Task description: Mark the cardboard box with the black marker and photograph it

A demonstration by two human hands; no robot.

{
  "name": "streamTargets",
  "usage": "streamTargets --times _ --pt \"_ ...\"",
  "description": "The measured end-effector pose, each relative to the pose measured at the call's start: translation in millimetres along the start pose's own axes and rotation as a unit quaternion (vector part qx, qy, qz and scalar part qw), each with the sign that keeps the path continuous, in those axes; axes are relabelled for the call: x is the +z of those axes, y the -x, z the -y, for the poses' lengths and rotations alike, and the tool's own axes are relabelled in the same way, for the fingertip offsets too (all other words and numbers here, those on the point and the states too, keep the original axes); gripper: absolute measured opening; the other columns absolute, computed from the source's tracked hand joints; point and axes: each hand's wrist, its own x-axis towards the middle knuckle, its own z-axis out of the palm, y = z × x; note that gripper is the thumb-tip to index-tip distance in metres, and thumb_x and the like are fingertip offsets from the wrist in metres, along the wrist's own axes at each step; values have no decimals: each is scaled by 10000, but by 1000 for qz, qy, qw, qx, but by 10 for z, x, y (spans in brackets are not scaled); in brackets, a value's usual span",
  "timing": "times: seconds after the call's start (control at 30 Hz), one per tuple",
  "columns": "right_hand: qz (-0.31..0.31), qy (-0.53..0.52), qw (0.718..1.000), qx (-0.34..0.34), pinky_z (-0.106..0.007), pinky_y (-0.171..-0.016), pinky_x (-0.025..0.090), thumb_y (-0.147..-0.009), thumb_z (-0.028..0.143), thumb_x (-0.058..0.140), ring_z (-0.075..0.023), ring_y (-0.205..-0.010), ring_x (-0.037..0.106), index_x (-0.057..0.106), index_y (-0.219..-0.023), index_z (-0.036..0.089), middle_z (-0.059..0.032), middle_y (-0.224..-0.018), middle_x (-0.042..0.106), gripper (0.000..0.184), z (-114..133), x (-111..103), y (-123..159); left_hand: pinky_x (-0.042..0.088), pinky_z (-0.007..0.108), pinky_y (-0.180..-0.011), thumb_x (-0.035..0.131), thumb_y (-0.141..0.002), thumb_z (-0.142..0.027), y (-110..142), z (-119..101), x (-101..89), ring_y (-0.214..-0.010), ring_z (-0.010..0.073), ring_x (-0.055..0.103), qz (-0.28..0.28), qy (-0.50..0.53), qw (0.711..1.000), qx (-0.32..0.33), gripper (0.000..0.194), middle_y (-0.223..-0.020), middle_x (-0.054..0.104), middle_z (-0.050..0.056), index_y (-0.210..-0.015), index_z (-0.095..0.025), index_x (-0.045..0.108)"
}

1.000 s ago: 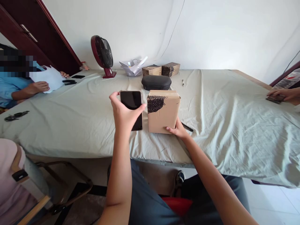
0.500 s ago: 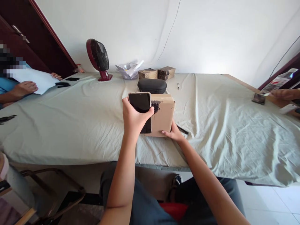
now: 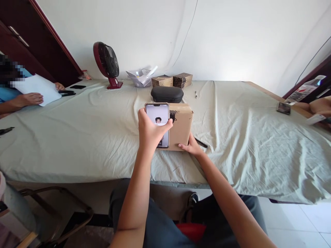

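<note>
Your left hand [image 3: 152,132] grips the phone [image 3: 156,112] across its width, thumb on the right edge and fingers round the left, and your right hand [image 3: 190,147] clasps the carton [image 3: 182,132] at its lower right corner, thumb on the face towards you. Take that carton as your landmark.

Far left of it, a co-worker's hand [image 3: 33,99] holds a white sheet [image 3: 40,89], with a flat black device [image 3: 78,86] lying beyond. Nearer the carton, but still to its left and behind, stand a red-and-black fan [image 3: 106,62] and a clear bin [image 3: 141,81] with papers in it. The phone is upright before the carton's left part, screen lit and facing you; you cannot tell whether the two touch. Just behind the carton lies a black case [image 3: 167,94], and further back sit two small patterned boxes [image 3: 182,80]. Close on the carton's right, a black stick-like item [image 3: 201,142] lies on the pale cloth [image 3: 232,144]; a small pen [image 3: 196,94] rests behind and slightly right. Far right of the carton are a dark handset [image 3: 283,108], a plastic bottle [image 3: 307,89] and another person's hand [image 3: 320,106], partly blurred.
</note>
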Motion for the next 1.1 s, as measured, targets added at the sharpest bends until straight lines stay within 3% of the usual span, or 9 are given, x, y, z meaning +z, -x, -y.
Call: streamTargets --times 0.17,0.33,0.57,0.67,0.77,0.87,0.93,1.0,1.1 --pt "-4 2 1000 -2 -682 -1249 422 -768 715 858 -455 -1547 454 247 -1715 280 -181 -1608 537 1207 34 8 2 579 571 -1065 962 -628 -324 -10 2 -7 -1224 364 633 -20 -15 1000 6 750 -1243 585 99 -1174 -257 453" --pt "-1 -7 1000 -8 -697 -1263 390 -788 669 869 -451 -1571 418 239 -1720 277 -183 -1587 552 1192 -2 4 2 566 553 -1088 937 -636 -311 -48 -16 -46 -1226 338 630 -18 -24 999 -28 706 -1254 594 114 -1142 -242 449" --pt "2 -5 1000 -22 -704 -1297 336 -791 650 877 -456 -1593 378 238 -1725 289 -171 -1646 500 1188 -15 -4 -14 520 540 -1165 931 -652 -330 -126 39 -191 -1318 347 613 -13 -23 998 -52 691 -1285 592 122 -1153 -238 463" --pt "1 0 1000 -28 -702 -1305 321 -789 658 873 -456 -1598 368 210 -1731 307 -162 -1666 478 1204 3 -7 -20 514 549 -1177 937 -652 -348 -261 268 -283 -1303 352 628 -34 -39 996 -79 714 -1274 600 117 -1175 -237 464" --pt "4 1 999 -35 -699 -1311 305 -787 671 867 -460 -1573 405 179 -1737 311 -169 -1682 456 1227 13 -7 -28 502 541 -1202 923 -672 -324 -367 689 -347 -1342 334 617 -82 -52 988 -124 830 -1409 560 146 -1310 -240 399" --pt "-1 8 999 -34 -704 -1319 273 -774 686 869 -463 -1570 401 189 -1736 311 -170 -1690 444 1236 3 -4 -34 455 521 -1253 883 -713 -276 -305 1144 -418 -1462 348 543 -112 -114 963 -216 851 -1530 471 219 -1373 -202 353" --pt "-8 14 1000 -27 -705 -1326 254 -776 679 872 -460 -1584 380 203 -1734 324 -159 -1717 411 1221 -10 -1 -35 481 549 -1221 878 -729 -320 -183 1377 -510 -1436 391 574 -68 -178 943 -272 862 -1528 460 253 -1397 -176 352" --pt "-8 13 1000 -19 -706 -1325 257 -786 664 873 -455 -1591 373 203 -1735 338 -145 -1738 384 1207 -20 3 -35 524 620 -1148 887 -720 -408 -63 1538 -627 -1339 448 643 11 -247 920 -304 909 -1539 451 262 -1428 -182 364" --pt "-4 4 1000 -19 -697 -1324 273 -786 657 877 -447 -1609 356 200 -1738 343 -136 -1730 407 1210 -18 9 -33 547 657 -1085 885 -698 -467 13 1692 -752 -1303 496 652 99 -331 890 -298 891 -1517 485 266 -1411 -170 440"
